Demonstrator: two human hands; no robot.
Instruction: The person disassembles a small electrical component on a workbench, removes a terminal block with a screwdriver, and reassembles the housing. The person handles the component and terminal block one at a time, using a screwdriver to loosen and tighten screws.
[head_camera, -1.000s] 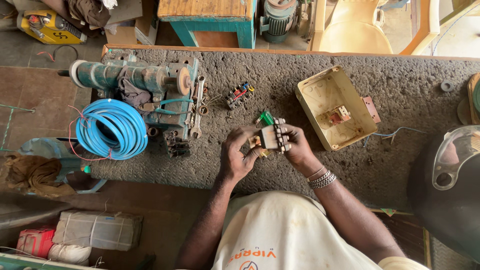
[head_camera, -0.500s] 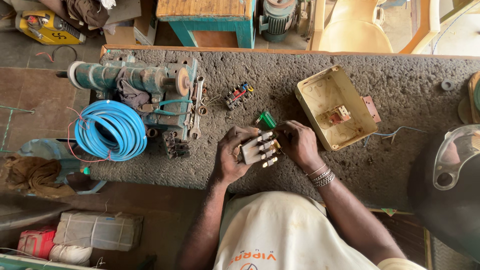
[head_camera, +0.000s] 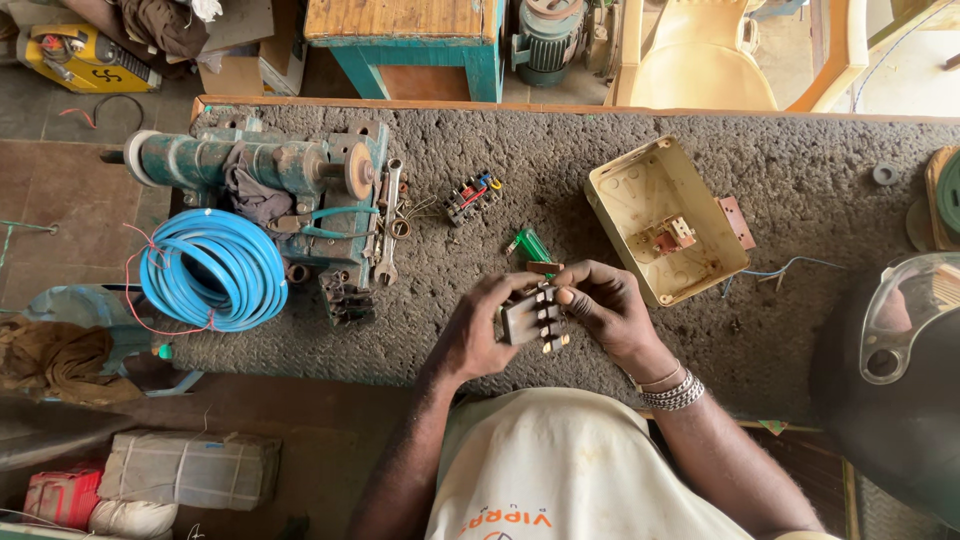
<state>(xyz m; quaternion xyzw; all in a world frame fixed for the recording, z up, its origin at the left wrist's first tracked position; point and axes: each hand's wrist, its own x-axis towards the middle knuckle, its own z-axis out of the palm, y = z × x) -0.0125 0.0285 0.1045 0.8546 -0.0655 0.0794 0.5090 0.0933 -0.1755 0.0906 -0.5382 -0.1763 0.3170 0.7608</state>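
Both hands hold a small grey electrical contact block (head_camera: 532, 318) with brass terminals, low over the near edge of the rough workbench (head_camera: 800, 180). My left hand (head_camera: 480, 332) grips its left side. My right hand (head_camera: 605, 308) wraps the right side, fingers over the top. A green-handled screwdriver (head_camera: 531, 245) lies on the bench just beyond the block, its tip end hidden by my fingers.
An open cream switch box (head_camera: 665, 222) lies right of my hands. A second terminal block with coloured wires (head_camera: 471, 196) sits farther back. A green bench machine (head_camera: 270, 180), spanner (head_camera: 388, 222) and blue wire coil (head_camera: 213, 270) are at left. A dark helmet (head_camera: 890, 380) is at right.
The block has been turned and lowered between my hands; both hands shifted slightly toward me. The green screwdriver now lies on the bench beyond them.
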